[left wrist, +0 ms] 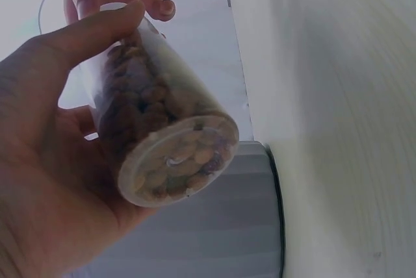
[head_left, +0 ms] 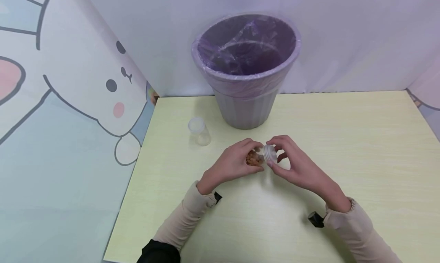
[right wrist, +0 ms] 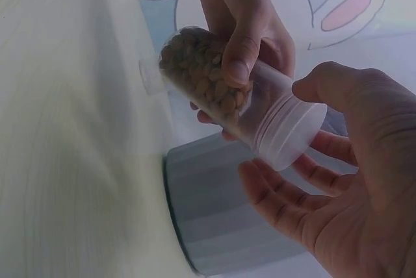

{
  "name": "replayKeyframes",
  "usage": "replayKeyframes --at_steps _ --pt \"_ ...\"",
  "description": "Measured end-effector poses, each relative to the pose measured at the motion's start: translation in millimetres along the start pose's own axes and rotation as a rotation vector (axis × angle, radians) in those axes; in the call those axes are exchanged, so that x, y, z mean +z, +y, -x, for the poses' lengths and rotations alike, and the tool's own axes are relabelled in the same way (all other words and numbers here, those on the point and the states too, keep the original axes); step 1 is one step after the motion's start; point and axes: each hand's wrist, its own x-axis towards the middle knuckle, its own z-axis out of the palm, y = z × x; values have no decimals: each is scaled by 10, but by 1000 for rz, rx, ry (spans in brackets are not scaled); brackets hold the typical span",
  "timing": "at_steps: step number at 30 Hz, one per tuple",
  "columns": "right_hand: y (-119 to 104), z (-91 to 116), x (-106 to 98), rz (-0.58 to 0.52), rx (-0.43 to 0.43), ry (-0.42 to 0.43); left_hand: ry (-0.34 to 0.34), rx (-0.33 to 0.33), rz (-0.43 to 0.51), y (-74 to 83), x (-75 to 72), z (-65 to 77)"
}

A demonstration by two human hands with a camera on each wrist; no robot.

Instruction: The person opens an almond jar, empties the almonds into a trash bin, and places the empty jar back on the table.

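Note:
A clear plastic jar (right wrist: 201,73), partly filled with small brown nut-like pieces (left wrist: 179,161), is held tilted on its side above the table. My left hand (head_left: 237,159) grips its body, thumb along one side and fingers curled round the other. The jar's translucent screw lid (right wrist: 292,132) faces my right hand (head_left: 297,163). In the right wrist view, the right thumb (right wrist: 325,86) is at the lid's rim, with the fingers curved round its far side. A second clear jar (head_left: 200,132) stands on the table to the left, with no contents visible.
A grey bin (head_left: 245,106) lined with a thin purple-tinted bag stands at the table's back, just beyond my hands. The pale wooden table (head_left: 361,140) meets a white curtain (head_left: 354,37) behind. A cartoon-printed cloth (head_left: 68,171) hangs on the left.

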Motion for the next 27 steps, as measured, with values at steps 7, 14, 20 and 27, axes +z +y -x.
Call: replayKeyframes --at_steps 7,14,20,27 --pt "19 1 5 3 -60 15 12 13 4 13 -6 2" --pt "26 -8 -8 -26 -99 32 0 -13 9 -8 -16 5" --pt "30 -10 -43 -85 -113 70 19 -36 9 -63 -14 9" --pt "40 -11 -39 -96 -93 66 20 -39 13 -64 -31 8"
